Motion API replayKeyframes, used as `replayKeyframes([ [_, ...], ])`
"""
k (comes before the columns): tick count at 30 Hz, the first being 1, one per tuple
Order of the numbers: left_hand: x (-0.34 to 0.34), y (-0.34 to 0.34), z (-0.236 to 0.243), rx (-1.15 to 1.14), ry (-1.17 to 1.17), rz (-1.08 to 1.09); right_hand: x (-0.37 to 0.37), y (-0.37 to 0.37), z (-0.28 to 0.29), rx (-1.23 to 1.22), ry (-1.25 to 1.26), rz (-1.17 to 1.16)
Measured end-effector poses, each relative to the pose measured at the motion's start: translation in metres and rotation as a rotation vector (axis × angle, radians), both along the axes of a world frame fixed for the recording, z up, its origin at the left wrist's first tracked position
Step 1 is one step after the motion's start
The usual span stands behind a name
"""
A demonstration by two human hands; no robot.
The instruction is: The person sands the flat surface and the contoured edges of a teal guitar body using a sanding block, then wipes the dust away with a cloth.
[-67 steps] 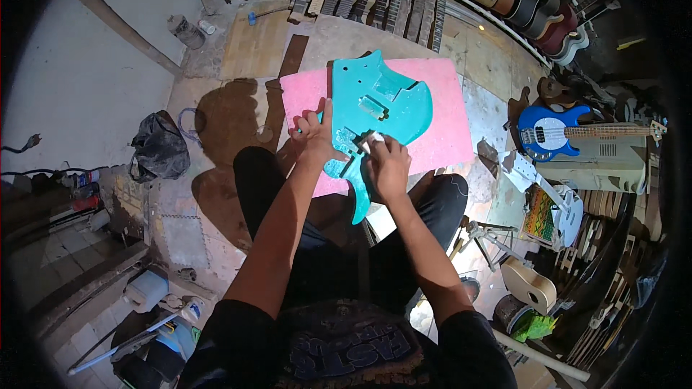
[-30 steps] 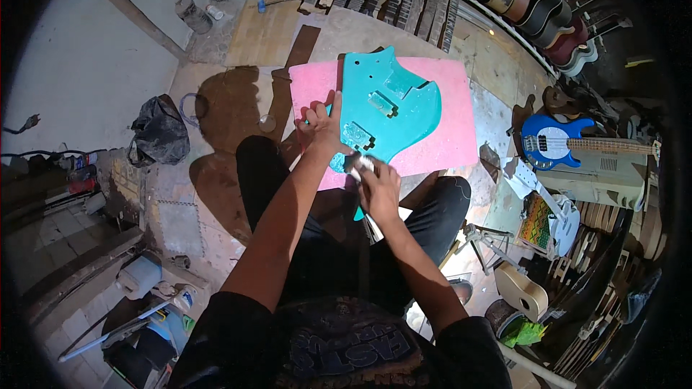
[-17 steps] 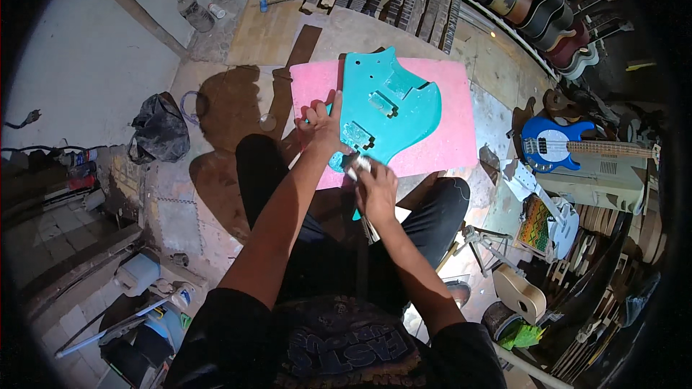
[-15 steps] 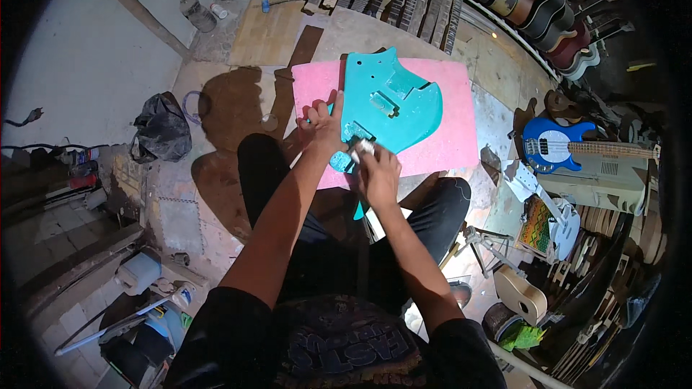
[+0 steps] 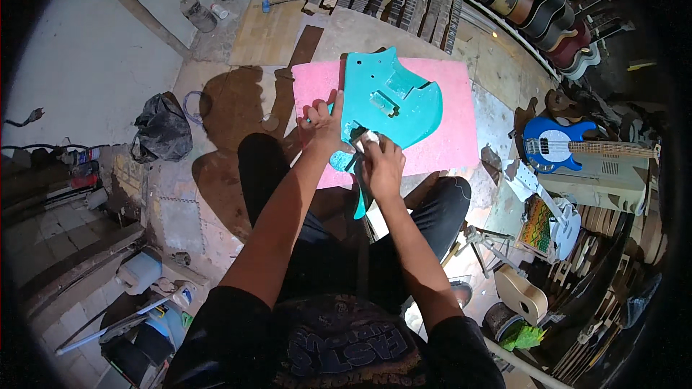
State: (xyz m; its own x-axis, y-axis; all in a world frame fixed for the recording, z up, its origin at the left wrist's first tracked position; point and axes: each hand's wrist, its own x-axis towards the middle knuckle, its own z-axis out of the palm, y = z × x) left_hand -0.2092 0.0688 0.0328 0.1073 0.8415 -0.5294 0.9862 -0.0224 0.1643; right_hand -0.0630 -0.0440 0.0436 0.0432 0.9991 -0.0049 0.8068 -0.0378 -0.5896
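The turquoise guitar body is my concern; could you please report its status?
Left hand against left edge of guitar body; right hand gripping whitish pad over it. Body lies on pink sheet. Hands partly hide its near end.

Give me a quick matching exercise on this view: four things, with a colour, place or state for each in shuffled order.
1. Guitar body
2. Plastic bag
3. Flat sheet
4. Right hand

A. Pink, lying underneath the work
B. Gripping a small whitish thing
C. Teal, with cut-out cavities
D. Black, crumpled, off to the left

Pairs: 1-C, 2-D, 3-A, 4-B
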Motion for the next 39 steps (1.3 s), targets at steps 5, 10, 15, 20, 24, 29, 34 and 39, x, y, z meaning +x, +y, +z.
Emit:
replayKeyframes([
  [5, 0.000, 0.001, 0.002, -0.010, 0.013, 0.008, 0.001, -0.049, -0.014, 0.137, -0.090, 0.086],
  [10, -0.003, 0.000, 0.012, -0.050, -0.023, 0.036, -0.003, -0.048, -0.001, 0.143, -0.082, 0.093],
  [15, 0.000, 0.001, 0.002, -0.032, -0.017, 0.011, 0.000, -0.003, 0.001, -0.003, 0.004, 0.015],
  [20, -0.003, -0.002, 0.007, -0.032, -0.039, 0.037, 0.001, -0.075, -0.004, 0.090, -0.091, 0.105],
  [24, -0.003, 0.001, 0.004, -0.033, -0.020, 0.033, 0.000, -0.049, -0.004, 0.112, -0.075, 0.092],
  [29, 0.004, 0.002, 0.004, -0.053, -0.047, 0.030, 0.002, -0.011, -0.007, 0.033, -0.035, 0.020],
  [34, -0.003, -0.001, 0.006, -0.026, -0.042, 0.049, -0.001, -0.082, -0.008, 0.069, -0.085, 0.062],
  [39, 0.000, 0.001, 0.008, -0.020, -0.046, 0.019, -0.006, -0.027, -0.003, 0.113, -0.021, 0.018],
])
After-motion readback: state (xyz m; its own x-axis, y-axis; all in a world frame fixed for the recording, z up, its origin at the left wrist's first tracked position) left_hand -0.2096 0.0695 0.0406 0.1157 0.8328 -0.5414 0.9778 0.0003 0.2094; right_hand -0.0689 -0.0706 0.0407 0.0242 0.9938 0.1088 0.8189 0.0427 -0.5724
